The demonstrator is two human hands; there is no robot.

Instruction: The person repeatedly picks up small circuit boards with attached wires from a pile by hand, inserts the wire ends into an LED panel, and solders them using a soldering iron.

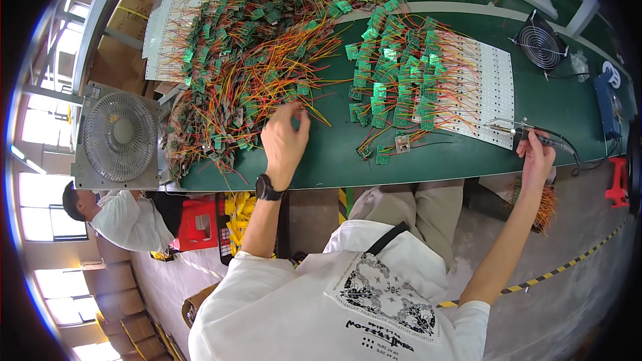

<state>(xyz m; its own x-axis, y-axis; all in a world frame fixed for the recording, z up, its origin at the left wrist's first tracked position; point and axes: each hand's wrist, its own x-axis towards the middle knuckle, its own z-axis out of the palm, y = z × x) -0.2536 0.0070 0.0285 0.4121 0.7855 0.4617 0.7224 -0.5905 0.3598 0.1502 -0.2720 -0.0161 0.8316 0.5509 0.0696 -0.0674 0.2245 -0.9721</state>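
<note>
My left hand (285, 140), with a dark watch on its wrist, reaches to the near right edge of a large heap of small green circuit boards with red and yellow wires (234, 87). Its thumb and fingers are pinched together among the wires; what they hold is too small to tell. My right hand (537, 159) grips a soldering iron (545, 139), its thin metal tip pointing left over the near right corner of a white perforated panel (491, 87). Wires run from this panel to rows of green boards (381, 87) on its left. A few loose boards (402, 143) lie near the table edge.
Another white panel (160, 40) lies under the heap's far left. A small black fan (540, 41) and a blue device with a white reel (607, 100) stand at the right. A large fan (122, 134) is at the left. Behind it, a person (130, 220) sits near a red stool.
</note>
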